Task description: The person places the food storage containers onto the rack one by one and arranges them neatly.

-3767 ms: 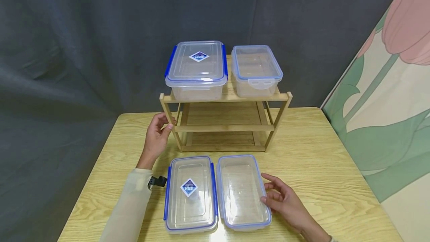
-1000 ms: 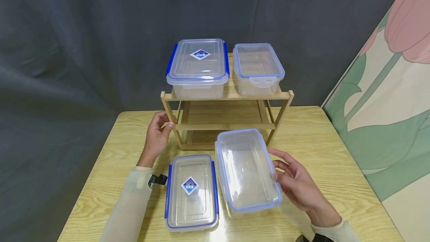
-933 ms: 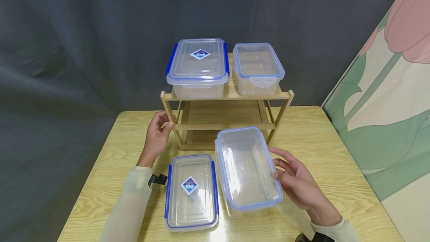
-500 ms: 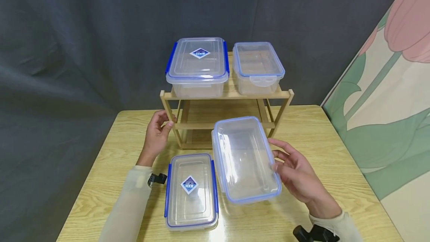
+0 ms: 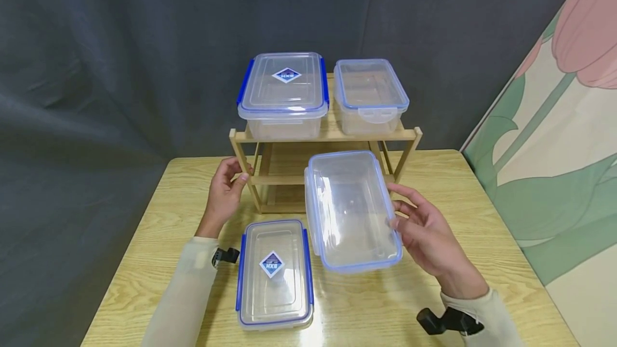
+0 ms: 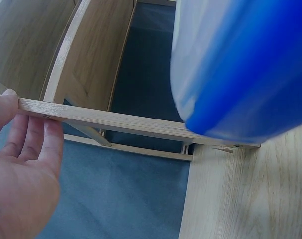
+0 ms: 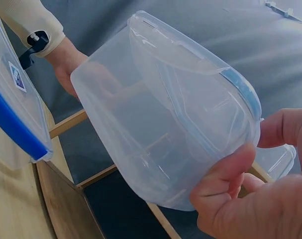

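My right hand (image 5: 431, 242) grips the right side of a clear plastic food container (image 5: 354, 210) with a light-blue rim. The container is held above the table, tilted, in front of the wooden rack (image 5: 318, 180). In the right wrist view thumb and fingers pinch the edge of this food container (image 7: 155, 124). My left hand (image 5: 225, 191) holds the rack's left front leg. In the left wrist view the left hand (image 6: 26, 169) has its thumb on one side of the wooden bar (image 6: 116, 119) and its fingers on the other.
A lidded container with blue clips (image 5: 275, 277) lies on the table (image 5: 159, 218). On the rack's top stand a large blue-clipped container (image 5: 284, 95) and a smaller container (image 5: 370, 98). Behind hangs a dark curtain (image 5: 144, 58); a floral panel (image 5: 544, 138) stands right.
My right hand has lifted the light-blue-rimmed food container off the table and moved it up and forward toward the rack, tilting it. The left hand has stayed on the rack's leg.
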{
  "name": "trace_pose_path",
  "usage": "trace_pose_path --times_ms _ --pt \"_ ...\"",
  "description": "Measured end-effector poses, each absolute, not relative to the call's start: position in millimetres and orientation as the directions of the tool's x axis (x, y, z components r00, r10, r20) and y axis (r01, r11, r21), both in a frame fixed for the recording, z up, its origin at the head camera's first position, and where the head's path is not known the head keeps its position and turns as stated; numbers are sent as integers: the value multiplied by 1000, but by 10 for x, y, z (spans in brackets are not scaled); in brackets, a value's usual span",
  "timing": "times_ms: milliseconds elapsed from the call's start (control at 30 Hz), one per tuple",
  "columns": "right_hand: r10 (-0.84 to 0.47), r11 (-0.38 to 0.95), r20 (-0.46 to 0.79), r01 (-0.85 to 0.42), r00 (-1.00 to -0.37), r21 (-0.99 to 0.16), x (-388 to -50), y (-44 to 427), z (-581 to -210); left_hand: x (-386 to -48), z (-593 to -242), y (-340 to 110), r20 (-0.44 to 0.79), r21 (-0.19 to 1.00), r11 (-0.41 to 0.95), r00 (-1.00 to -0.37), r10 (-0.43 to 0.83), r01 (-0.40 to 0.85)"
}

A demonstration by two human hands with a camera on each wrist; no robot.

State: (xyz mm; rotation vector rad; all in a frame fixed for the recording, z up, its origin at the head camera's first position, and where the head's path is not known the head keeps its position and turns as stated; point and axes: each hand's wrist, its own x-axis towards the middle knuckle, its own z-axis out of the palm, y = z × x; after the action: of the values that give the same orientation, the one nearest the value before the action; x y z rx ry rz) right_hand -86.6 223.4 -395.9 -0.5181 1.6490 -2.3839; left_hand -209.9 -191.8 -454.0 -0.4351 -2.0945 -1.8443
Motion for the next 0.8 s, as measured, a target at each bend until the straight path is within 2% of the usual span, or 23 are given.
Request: trace_pose_path --times_ms 433,800 --pt "-295 -364 134 -18 -946 -931 -1021 2083 -3790 -2103 -4549 -1914 434 892 126 -901 21 433" --pt "-282 -389 102 16 -954 -921 -1216 1850 -3811 -2121 -4566 -1935 444 888 113 -895 30 445"
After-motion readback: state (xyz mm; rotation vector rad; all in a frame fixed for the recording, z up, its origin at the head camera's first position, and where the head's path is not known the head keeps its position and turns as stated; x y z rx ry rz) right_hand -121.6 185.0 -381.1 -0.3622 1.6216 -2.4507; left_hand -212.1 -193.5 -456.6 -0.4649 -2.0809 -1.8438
